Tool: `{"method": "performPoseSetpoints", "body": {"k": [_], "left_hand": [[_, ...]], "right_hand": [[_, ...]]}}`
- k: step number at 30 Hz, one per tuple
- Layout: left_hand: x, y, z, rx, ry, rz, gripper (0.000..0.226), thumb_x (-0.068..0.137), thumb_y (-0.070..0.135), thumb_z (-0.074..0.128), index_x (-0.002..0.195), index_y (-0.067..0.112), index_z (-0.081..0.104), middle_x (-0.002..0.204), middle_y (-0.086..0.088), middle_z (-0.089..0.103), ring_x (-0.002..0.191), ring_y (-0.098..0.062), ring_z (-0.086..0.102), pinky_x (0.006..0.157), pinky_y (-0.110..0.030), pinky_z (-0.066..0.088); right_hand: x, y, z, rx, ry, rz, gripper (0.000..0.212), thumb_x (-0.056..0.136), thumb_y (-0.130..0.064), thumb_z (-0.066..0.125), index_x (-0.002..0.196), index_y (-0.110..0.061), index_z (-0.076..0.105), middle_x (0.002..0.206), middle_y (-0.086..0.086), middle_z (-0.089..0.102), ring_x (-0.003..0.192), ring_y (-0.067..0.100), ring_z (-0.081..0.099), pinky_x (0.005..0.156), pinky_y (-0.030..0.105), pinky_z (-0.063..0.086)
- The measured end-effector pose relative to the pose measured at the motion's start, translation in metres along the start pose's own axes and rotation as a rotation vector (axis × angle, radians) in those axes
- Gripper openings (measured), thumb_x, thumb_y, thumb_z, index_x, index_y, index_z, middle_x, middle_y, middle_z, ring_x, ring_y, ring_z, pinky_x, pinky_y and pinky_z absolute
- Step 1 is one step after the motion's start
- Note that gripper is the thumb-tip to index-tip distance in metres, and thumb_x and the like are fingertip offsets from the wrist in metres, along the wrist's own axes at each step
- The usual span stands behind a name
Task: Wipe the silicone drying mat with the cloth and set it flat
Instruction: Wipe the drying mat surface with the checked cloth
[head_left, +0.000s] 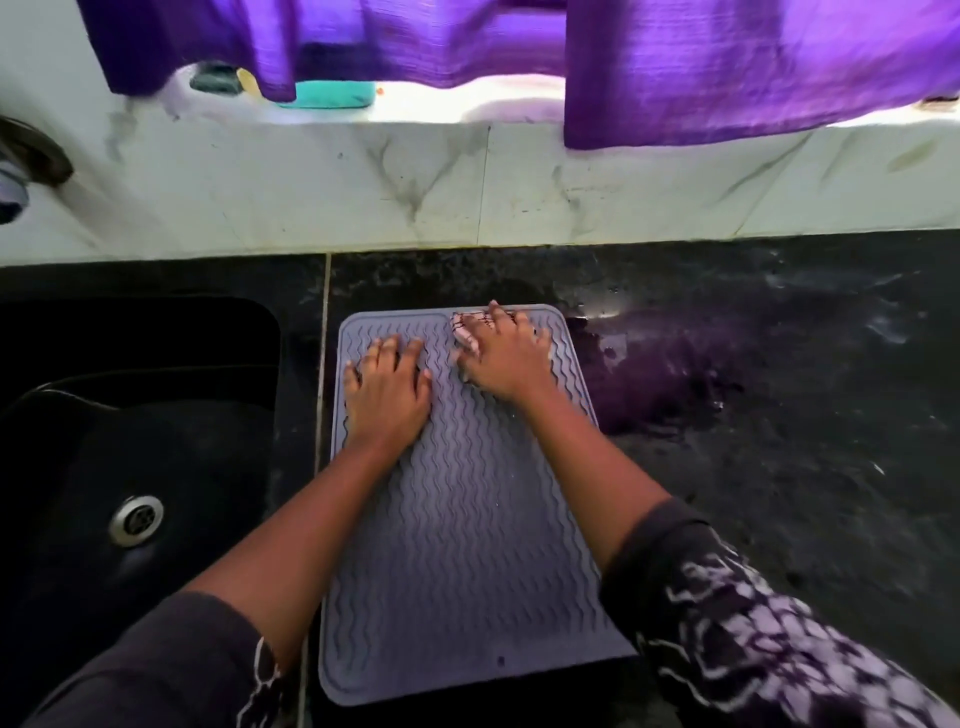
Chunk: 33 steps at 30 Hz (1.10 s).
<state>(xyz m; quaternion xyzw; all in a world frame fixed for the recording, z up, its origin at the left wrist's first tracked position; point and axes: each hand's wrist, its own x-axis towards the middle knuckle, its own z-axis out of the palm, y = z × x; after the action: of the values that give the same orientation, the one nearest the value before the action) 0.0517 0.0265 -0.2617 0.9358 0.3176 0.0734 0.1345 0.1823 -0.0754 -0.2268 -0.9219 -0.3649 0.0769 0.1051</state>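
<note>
Sink (140, 395) sits dark on the left of the frame, and the mat (467, 519) lies just beside it in the centre, flat on the counter (779, 415). Our left hand (387, 392) is palm-down on the mat's upper left, fingers spread, so we'd keep that as the anchor. Our right hand (506, 356) presses the cloth (465, 330) near the upper right corner, fingers splayed over it. We'd pull long strokes along the wavy ribs toward us. Wet patch to the right, probably worth avoiding.
</note>
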Motion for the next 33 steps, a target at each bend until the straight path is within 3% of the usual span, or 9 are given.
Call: {"method": "performPoseSetpoints", "body": {"k": [2,6,12,16,18,21,23,30,33], "left_hand": [[0.001,-0.004,0.008,0.025,0.003,0.000,0.052,0.097,0.042,0.027,0.147,0.025,0.025,0.155,-0.008,0.025,0.144,-0.026,0.018,0.114,-0.052,0.010],[0.005,-0.005,0.012,0.023,0.007,-0.007,0.055,0.096,0.044,0.024,0.148,0.027,0.021,0.157,-0.006,0.021,0.146,-0.023,0.012,0.114,-0.053,0.006],[0.006,-0.004,0.010,0.013,0.010,-0.011,0.056,0.096,0.044,0.027,0.149,0.027,0.022,0.157,-0.005,0.020,0.146,-0.022,0.011,0.114,-0.052,0.005],[0.004,-0.005,0.010,0.011,0.008,-0.010,0.056,0.096,0.045,0.024,0.149,0.028,0.019,0.158,-0.005,0.017,0.146,-0.022,0.009,0.115,-0.051,0.003],[0.004,-0.005,0.010,0.009,0.005,-0.010,0.056,0.096,0.044,0.024,0.149,0.028,0.018,0.158,-0.004,0.016,0.146,-0.022,0.008,0.115,-0.051,0.002],[0.005,-0.004,0.009,0.009,-0.004,-0.014,0.055,0.097,0.044,0.024,0.149,0.028,0.017,0.159,-0.004,0.015,0.146,-0.022,0.008,0.115,-0.050,0.001],[0.005,-0.004,0.008,0.009,-0.004,-0.015,0.055,0.097,0.043,0.024,0.149,0.028,0.018,0.159,-0.004,0.015,0.146,-0.021,0.008,0.115,-0.050,0.001],[0.005,-0.004,0.009,0.015,-0.006,-0.015,0.056,0.096,0.044,0.025,0.149,0.029,0.017,0.158,-0.004,0.016,0.146,-0.021,0.007,0.115,-0.051,0.001],[0.005,-0.004,0.010,0.015,0.005,-0.009,0.056,0.095,0.044,0.024,0.149,0.029,0.018,0.158,-0.005,0.017,0.146,-0.022,0.008,0.115,-0.051,0.002]], "right_hand": [[0.002,0.003,0.021,-0.072,0.045,-0.032,0.062,0.086,-0.062,0.038,0.139,-0.031,0.035,0.154,0.005,0.020,0.140,0.036,0.011,0.105,0.061,0.014],[-0.002,-0.002,0.023,-0.086,0.141,-0.016,0.053,0.089,-0.050,0.039,0.135,-0.023,0.039,0.141,0.012,0.042,0.130,0.037,0.031,0.099,0.053,0.030],[-0.071,-0.007,0.024,-0.093,0.156,-0.069,0.049,0.087,-0.036,0.052,0.132,-0.017,0.043,0.133,0.014,0.047,0.122,0.035,0.037,0.093,0.046,0.041],[-0.050,0.000,0.007,0.155,0.197,0.025,0.040,0.088,-0.038,0.052,0.125,-0.024,0.051,0.118,0.007,0.054,0.104,0.024,0.046,0.081,0.032,0.037],[-0.021,-0.003,0.005,0.140,0.236,0.025,0.041,0.089,-0.039,0.050,0.128,-0.024,0.050,0.124,0.008,0.053,0.111,0.028,0.046,0.085,0.038,0.037],[0.003,-0.011,0.015,-0.069,0.083,0.021,0.051,0.090,-0.045,0.041,0.137,-0.025,0.037,0.145,0.008,0.037,0.135,0.035,0.024,0.105,0.055,0.023],[0.003,-0.011,0.021,-0.074,0.080,0.020,0.052,0.090,-0.044,0.040,0.138,-0.024,0.035,0.146,0.009,0.037,0.136,0.036,0.022,0.105,0.055,0.024],[-0.071,-0.005,0.019,-0.094,0.107,-0.095,0.051,0.086,-0.035,0.056,0.133,-0.017,0.044,0.134,0.012,0.049,0.120,0.032,0.042,0.093,0.043,0.042],[-0.066,0.002,0.002,0.017,0.054,-0.054,0.040,0.086,-0.038,0.057,0.124,-0.026,0.054,0.105,0.003,0.061,0.090,0.017,0.056,0.074,0.031,0.048]]}}
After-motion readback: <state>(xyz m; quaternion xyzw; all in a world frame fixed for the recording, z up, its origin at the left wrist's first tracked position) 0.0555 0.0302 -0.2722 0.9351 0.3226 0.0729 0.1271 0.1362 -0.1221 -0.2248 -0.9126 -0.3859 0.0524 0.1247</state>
